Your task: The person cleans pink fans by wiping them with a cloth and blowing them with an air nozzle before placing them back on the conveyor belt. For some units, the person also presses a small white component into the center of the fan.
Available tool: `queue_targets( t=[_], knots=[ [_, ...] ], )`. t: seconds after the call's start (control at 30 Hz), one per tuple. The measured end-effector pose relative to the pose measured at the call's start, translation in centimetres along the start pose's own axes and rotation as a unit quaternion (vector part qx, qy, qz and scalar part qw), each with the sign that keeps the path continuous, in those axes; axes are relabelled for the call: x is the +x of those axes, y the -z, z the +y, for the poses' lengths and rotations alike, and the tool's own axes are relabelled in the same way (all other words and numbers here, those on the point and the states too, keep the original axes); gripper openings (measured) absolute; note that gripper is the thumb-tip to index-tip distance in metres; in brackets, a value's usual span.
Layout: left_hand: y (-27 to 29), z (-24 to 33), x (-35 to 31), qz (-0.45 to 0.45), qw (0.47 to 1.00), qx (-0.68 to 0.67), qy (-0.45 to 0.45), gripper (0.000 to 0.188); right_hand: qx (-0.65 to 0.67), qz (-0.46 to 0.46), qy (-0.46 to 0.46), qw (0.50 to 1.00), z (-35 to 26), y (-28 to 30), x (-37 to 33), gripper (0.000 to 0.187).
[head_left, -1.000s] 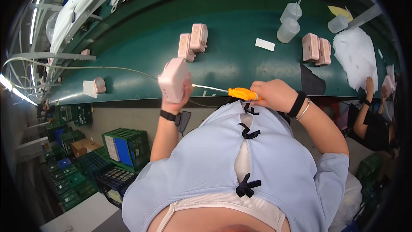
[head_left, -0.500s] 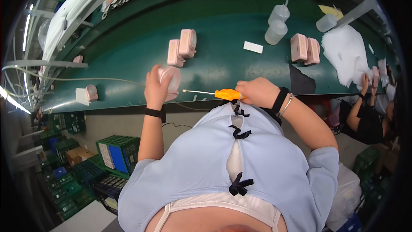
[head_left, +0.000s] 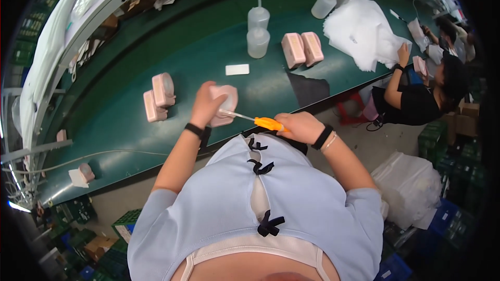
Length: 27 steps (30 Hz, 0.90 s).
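Observation:
My left hand (head_left: 206,106) is closed round a pink housing (head_left: 229,94) with a pale round face, holding it at the bench's near edge. Its fingers cover the left side of the housing. In my right hand (head_left: 303,126) is an orange tool (head_left: 266,123) with a long thin stem; I cannot tell its exact kind. The stem points left and its tip meets the housing's lower part, or lies just in front of it. To the left of my left hand stand two similar pink housings (head_left: 154,106) (head_left: 163,89), side by side.
On the green bench (head_left: 208,47) are a white block (head_left: 237,69), squeeze bottles (head_left: 258,42), more pink housings (head_left: 294,50), a dark sheet (head_left: 310,90) and white wrapping (head_left: 359,31). A hose (head_left: 114,151) crosses at left. A co-worker (head_left: 419,89) works at right.
The view has turned to the right, so bench items appear farther left. The stem's tip, apart from the pink housing before, now meets or overlaps it. Both hands keep their holds.

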<state>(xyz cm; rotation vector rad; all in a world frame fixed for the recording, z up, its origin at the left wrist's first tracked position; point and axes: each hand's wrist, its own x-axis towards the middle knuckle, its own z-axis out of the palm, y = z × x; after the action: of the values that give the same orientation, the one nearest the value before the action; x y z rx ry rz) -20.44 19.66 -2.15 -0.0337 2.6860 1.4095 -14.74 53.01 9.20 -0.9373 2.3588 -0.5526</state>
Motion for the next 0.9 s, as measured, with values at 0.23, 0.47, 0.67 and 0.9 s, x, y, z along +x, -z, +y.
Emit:
queue_targets(
  t=[0.23, 0.47, 0.67, 0.9],
  knots=[
    [-13.0, 11.2, 8.7, -0.116, 0.988, 0.104, -0.001, 0.055, 0.133, 0.270, -0.195, 0.933, 5.2, -3.6, -9.1, 0.038],
    [-18.5, 16.4, 15.2, -0.109, 0.972, 0.207, 0.001, 0.041, 0.207, 0.277, -0.258, 0.902, 6.0, -3.8, -12.0, 0.037],
    [-19.6, 17.2, 18.0, -0.006, 0.981, 0.189, 0.033, 0.044, 0.218, 0.255, -0.228, 0.914, 7.6, -3.8, -12.1, 0.034],
    [-20.4, 15.2, 17.4, -0.025, 0.997, -0.040, 0.069, 0.079, 0.227, 0.276, -0.261, 0.897, 10.8, -5.0, -12.9, 0.042]
  ],
)
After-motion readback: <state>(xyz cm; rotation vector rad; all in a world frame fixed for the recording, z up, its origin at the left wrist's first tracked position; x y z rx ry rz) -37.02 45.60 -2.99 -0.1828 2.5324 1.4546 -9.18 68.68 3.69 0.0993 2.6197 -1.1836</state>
